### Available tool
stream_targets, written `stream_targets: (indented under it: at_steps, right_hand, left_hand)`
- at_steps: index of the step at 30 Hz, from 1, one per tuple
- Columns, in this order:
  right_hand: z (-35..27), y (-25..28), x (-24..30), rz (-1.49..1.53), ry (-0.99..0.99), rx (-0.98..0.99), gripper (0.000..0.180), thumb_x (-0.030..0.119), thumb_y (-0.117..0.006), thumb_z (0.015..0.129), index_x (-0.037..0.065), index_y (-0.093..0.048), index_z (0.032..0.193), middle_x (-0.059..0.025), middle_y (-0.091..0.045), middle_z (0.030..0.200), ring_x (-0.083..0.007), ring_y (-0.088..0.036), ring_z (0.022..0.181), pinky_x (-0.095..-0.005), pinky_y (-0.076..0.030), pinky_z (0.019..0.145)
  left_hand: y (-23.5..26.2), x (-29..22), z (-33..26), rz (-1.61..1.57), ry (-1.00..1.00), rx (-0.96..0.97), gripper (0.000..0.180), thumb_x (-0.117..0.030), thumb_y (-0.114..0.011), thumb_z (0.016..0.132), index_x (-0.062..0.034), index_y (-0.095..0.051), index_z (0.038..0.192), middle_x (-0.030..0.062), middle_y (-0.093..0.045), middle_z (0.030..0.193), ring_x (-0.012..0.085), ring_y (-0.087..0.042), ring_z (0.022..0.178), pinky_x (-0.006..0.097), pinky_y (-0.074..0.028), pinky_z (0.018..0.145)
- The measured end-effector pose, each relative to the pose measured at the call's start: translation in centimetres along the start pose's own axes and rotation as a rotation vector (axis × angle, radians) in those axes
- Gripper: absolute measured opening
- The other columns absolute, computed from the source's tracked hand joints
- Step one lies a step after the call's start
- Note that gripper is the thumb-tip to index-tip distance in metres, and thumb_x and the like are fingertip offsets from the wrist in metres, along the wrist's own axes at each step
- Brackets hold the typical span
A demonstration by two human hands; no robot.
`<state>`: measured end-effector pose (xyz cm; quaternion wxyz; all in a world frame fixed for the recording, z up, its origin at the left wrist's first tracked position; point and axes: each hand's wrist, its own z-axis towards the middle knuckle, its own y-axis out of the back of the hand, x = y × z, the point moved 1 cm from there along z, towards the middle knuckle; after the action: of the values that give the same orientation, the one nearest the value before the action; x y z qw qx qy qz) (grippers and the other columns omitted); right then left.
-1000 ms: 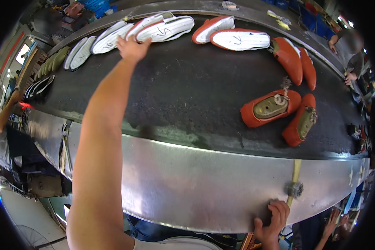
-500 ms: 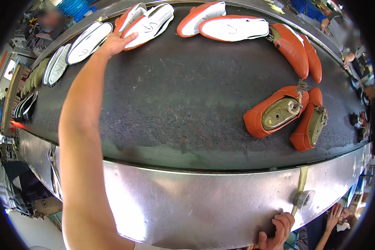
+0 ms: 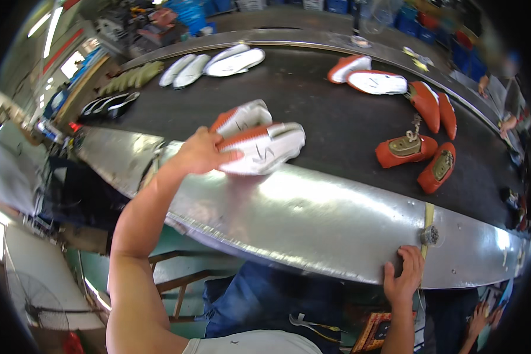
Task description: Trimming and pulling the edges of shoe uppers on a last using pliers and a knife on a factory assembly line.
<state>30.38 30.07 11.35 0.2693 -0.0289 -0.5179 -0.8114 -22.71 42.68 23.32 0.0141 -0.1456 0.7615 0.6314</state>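
My left hand is closed on a pair of orange shoe uppers whose white undersides face up, with dark pen marks on them. The pair is lifted over the inner border of the metal ledge. On the ledge's near edge at the right rests my right hand, fingers apart, holding nothing. Beside it is a small round container next to a yellowish strap. Orange shoes with olive lasts inside lie at the right of the dark belt.
Along the belt's far side are white-lined uppers, orange-and-white uppers, several olive pieces and black-and-white uppers. More orange shoes sit at right. A co-worker's hand shows across the belt. Tools lie near my lap.
My left hand has drawn the orange-and-white uppers from the belt's far side toward me, above the ledge. My view has shifted, showing more of the floor and my lap. My right hand's fingers have straightened.
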Motion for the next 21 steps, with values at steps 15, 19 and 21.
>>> stream_targets:
  at_steps: [15, 19, 21]
  right_hand:
    - [-28.6, -0.1, 13.3, 0.224, -0.046, 0.890, 0.050, 0.047, -0.076, 0.085, 0.005, -0.066, 0.111, -0.0179, -0.066, 0.107, -0.0399, -0.066, 0.101, -0.0486, -0.054, 0.088]
    - [-33.1, 1.9, 15.5, 0.191, -0.176, 1.027, 0.065, 0.053, -0.077, 0.084, 0.002, -0.063, 0.122, -0.0191, -0.068, 0.106, -0.0402, -0.068, 0.103, -0.0474, -0.056, 0.091]
    - [-33.6, 2.5, 15.3, 0.276, -0.289, 1.110, 0.073, 0.056, -0.081, 0.079, 0.002, -0.063, 0.123, -0.0209, -0.069, 0.111, -0.0403, -0.069, 0.103, -0.0456, -0.056, 0.091]
  left_hand:
    - [-3.8, -5.0, -7.2, -0.044, -0.275, 0.080, 0.090, -0.057, -0.077, 0.080, 0.0064, -0.053, 0.139, 0.0293, -0.060, 0.137, 0.0391, -0.062, 0.124, 0.044, -0.049, 0.105]
    - [-5.6, -6.4, -1.8, -0.085, -0.278, 0.084, 0.092, -0.055, -0.078, 0.083, -0.0031, -0.045, 0.151, 0.0231, -0.060, 0.142, 0.0357, -0.060, 0.129, 0.040, -0.047, 0.108]
    - [-6.2, -6.8, -2.6, -0.099, -0.315, 0.040, 0.089, -0.053, -0.078, 0.083, -0.0045, -0.046, 0.151, 0.0214, -0.061, 0.141, 0.0347, -0.060, 0.128, 0.039, -0.047, 0.108]
